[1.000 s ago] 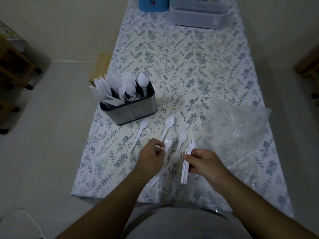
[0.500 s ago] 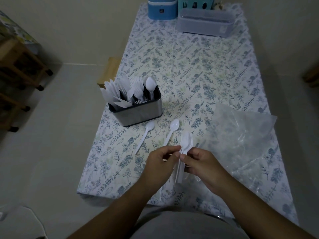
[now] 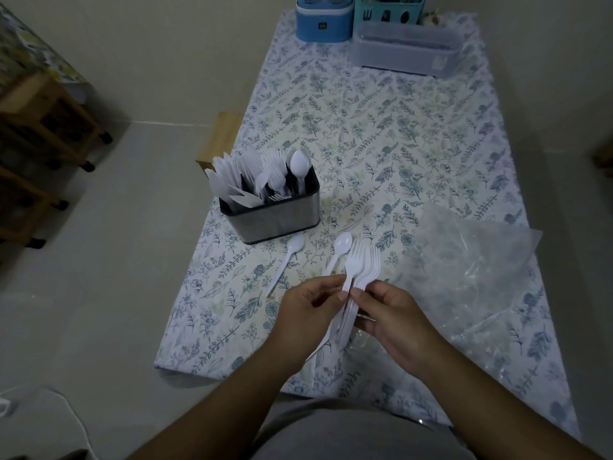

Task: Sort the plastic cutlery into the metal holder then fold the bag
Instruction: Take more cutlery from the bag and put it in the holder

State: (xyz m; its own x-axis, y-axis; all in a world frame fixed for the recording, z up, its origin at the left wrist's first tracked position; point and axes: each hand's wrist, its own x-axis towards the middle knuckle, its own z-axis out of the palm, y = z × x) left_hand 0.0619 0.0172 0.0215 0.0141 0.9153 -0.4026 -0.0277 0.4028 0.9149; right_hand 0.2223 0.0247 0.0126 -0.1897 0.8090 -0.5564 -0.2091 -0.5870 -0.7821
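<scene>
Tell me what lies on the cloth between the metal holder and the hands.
Two loose spoons, seen from the head camera, between holder and hands.

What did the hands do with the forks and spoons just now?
The left hand picked up a loose spoon and a fork from the table and added them to the bunch of forks in the right hand. Both hands grip that bunch now. Two spoons by the metal holder and the bag stayed put.

My left hand [image 3: 306,308] and right hand [image 3: 393,315] pinch a fanned bunch of forks [image 3: 360,270] above the worktop [image 3: 381,127]; two spoons [image 3: 288,257] lie beside.
</scene>
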